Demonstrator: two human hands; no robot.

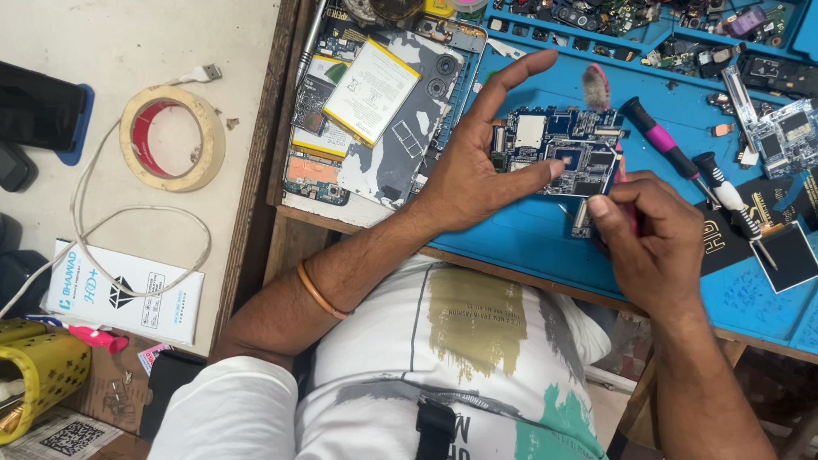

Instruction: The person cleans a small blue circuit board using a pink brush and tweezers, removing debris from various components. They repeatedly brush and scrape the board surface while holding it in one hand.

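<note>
Blue circuit board (558, 152) pinched at its edge by left hand (464, 175), fingers spread above. Right hand (652, 226) closed around pink tool (620, 183) just beside. Could slip and scratch chips.

Even, bright overhead light fills the scene; shadows stay soft and short beneath the tape roll (171, 138). Mild glare on the battery (371, 90). Focus is sharp centrally, with slight wide-angle stretching at the edges
</note>
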